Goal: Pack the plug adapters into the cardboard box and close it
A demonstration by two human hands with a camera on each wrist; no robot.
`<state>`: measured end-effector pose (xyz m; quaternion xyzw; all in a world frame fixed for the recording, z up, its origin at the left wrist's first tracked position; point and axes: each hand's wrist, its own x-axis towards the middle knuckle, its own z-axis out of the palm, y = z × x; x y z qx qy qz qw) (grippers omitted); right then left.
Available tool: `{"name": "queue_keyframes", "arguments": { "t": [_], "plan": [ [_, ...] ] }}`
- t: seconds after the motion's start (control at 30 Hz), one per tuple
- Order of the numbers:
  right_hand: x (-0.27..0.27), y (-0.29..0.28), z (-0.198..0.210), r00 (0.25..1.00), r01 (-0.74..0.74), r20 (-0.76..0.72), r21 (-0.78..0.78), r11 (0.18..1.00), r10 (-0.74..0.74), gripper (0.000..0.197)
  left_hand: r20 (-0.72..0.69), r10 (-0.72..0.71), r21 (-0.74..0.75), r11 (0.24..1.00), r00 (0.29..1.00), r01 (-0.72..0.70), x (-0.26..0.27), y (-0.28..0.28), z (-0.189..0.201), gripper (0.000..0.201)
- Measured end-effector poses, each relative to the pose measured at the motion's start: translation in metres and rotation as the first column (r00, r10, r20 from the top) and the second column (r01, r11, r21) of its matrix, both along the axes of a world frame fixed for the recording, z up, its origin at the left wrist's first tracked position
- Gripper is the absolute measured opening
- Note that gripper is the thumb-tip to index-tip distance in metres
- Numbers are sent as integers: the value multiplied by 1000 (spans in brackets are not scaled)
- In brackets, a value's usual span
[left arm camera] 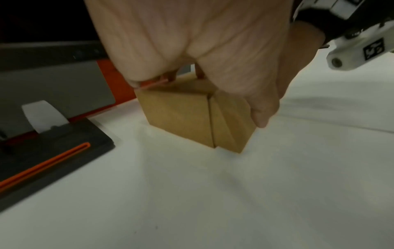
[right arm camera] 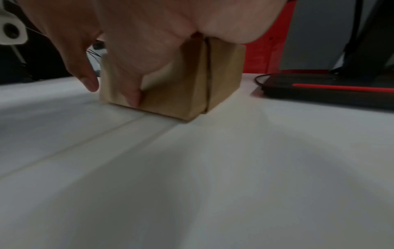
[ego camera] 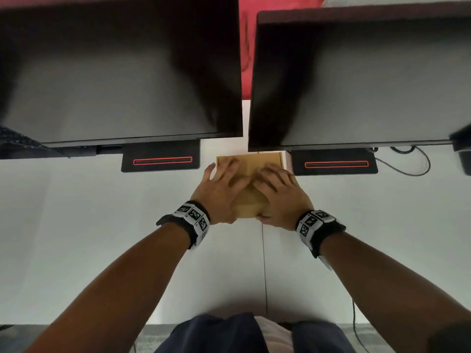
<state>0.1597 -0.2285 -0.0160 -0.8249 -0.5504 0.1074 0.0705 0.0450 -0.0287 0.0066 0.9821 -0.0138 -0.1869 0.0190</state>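
A small brown cardboard box (ego camera: 251, 161) stands on the white table between two monitor bases, its lid down. My left hand (ego camera: 221, 189) lies flat on the left of the lid with the fingers spread, and its thumb (left arm camera: 263, 116) hangs down the front corner. My right hand (ego camera: 280, 192) lies flat on the right of the lid, and its thumb (right arm camera: 133, 96) presses the front face. The wrist views show the box's (left arm camera: 179, 116) side walls (right arm camera: 177, 87) with a vertical flap seam. No plug adapter is visible in any view.
Two dark monitors (ego camera: 122, 72) (ego camera: 356, 80) hang over the back of the table. Their black bases (ego camera: 161, 160) (ego camera: 335, 163) with red stripes flank the box closely. A black cable (ego camera: 418, 159) loops at the right. A table seam (ego camera: 263, 263) runs toward me.
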Motion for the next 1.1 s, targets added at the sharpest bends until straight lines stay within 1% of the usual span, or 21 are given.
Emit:
{"name": "queue_keyframes", "arguments": {
  "t": [0.07, 0.13, 0.2, 0.33, 0.5, 0.7, 0.77, 0.83, 0.9, 1.0, 1.1],
  "plan": [
    [9, -5, 0, 999, -35, 4, -21, 999, 35, 95, 43, -13, -39, 999, 999, 14, 5, 5, -6, 113],
    [18, -9, 0, 998, -64, 15, -60, 996, 65, 96, 65, -22, -76, 997, 998, 27, 6, 10, -12, 110],
    [23, -11, -1, 997, -74, 18, -64, 995, 76, 93, 91, -37, -93, 995, 995, 45, 5, 15, -15, 105],
    [21, -2, -2, 998, -50, 23, 0, 999, 50, 81, 139, -27, -111, 993, 990, 42, 6, 16, -24, 91],
    [20, 1, -5, 1000, -9, 4, 41, 999, 8, 75, 170, -18, -97, 995, 985, 35, 6, 12, -25, 88],
    [11, 5, 3, 1000, 17, 25, 8, 1000, -17, 78, 108, 11, -40, 999, 994, -7, 7, 2, -13, 92],
    [7, 7, 10, 999, 38, 19, -23, 999, -37, 77, 69, 46, -19, 999, 997, -45, 9, -6, -6, 94],
    [3, 11, 17, 999, 52, 4, -56, 997, -52, 75, 40, 89, -7, 996, 995, -89, 10, -15, 4, 91],
    [1, 13, 28, 998, 53, -37, -86, 995, -56, 69, 38, 132, -36, 991, 991, -131, 8, -24, 15, 80],
    [-5, 16, 44, 998, 42, -49, -88, 995, -47, 49, 21, 180, -92, 980, 983, -177, 3, -28, 26, 56],
    [-14, 23, 54, 995, 72, -67, -38, 997, -75, 31, 55, 216, -217, 956, 975, -199, 3, -32, 38, 32]
  ]
}}
